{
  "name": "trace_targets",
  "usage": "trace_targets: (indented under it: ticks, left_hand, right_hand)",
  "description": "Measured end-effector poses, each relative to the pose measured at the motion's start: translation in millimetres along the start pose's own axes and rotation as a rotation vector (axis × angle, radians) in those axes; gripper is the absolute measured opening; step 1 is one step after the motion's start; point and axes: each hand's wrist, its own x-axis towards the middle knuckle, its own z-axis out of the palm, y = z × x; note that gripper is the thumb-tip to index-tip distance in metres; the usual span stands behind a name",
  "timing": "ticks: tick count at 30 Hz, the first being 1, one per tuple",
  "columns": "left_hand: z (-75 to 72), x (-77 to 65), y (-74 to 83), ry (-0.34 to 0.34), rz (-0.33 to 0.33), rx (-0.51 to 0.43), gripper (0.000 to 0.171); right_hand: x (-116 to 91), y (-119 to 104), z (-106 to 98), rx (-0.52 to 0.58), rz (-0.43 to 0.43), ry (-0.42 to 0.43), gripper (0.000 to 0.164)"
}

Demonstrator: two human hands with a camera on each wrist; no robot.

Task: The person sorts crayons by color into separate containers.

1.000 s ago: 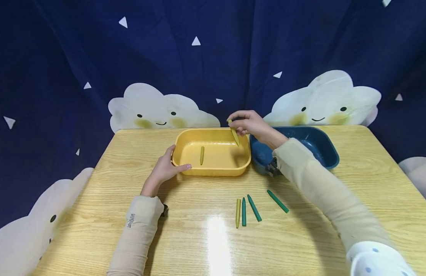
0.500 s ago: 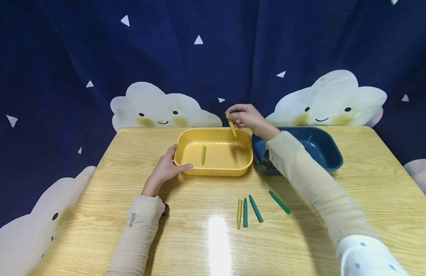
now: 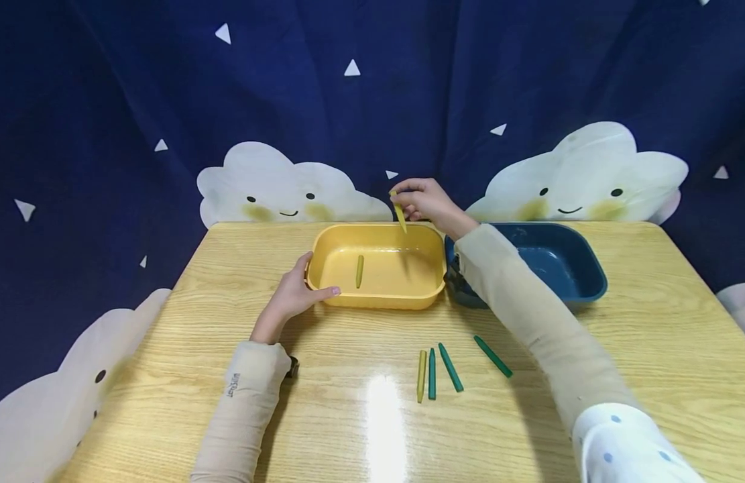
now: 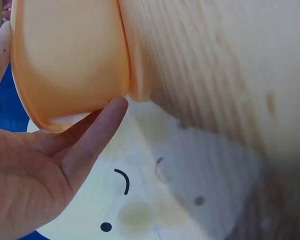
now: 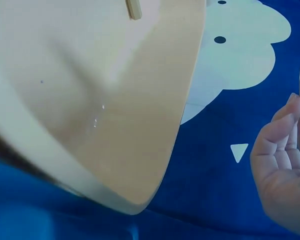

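We count six crayons, two trays and two bare hands. Three crayons are yellow: the held yellow crayon (image 3: 399, 216), pinched in the right grip (image 3: 426, 202) and tilted above the far side of the yellow tray (image 3: 381, 300); the yellow crayon in the tray (image 3: 359, 272), lying on its floor left of centre; and the yellow crayon on the bench (image 3: 421, 376). Three are green: the first green crayon (image 3: 432, 373), just beside that last yellow one; the second green crayon (image 3: 450, 367), near it; and the third green crayon (image 3: 493, 356), farther right. The left grip (image 3: 290, 292) grasps the yellow tray's near left corner, thumb over the rim.

The blue tray (image 3: 553, 265) stands just beside the yellow one; the right sleeve (image 3: 529, 322) hides part of it, and we cannot tell whether the trays touch. The right wrist view cuts off the held crayon at its edge; the left wrist view is blurred at lower right.

The bench (image 3: 324, 429) is pale wood-grain with a bright glare near the front. Behind it hangs a dark blue backdrop (image 3: 288, 80) bearing white triangles and four clouds, two of them cut off by the frame.
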Motion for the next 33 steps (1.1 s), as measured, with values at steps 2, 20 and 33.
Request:
trace_targets:
  ticks: [2,20,33]
  left_hand:
    - [-0.1,0.2,-0.6,0.004,0.000,0.000,0.101]
    - [0.4,1.4,-0.6,0.010,-0.007,-0.001,0.101]
    - [1.3,1.2,0.3,0.009,-0.015,-0.010,0.102]
  right_hand:
    - [2.9,-0.9,1.6,-0.020,-0.002,0.004,0.019]
    - [23.8,5.2,18.1,0.031,0.007,-0.052,0.026]
    - [34.4,23.5,29.5,-0.052,0.111,-0.223,0.032]
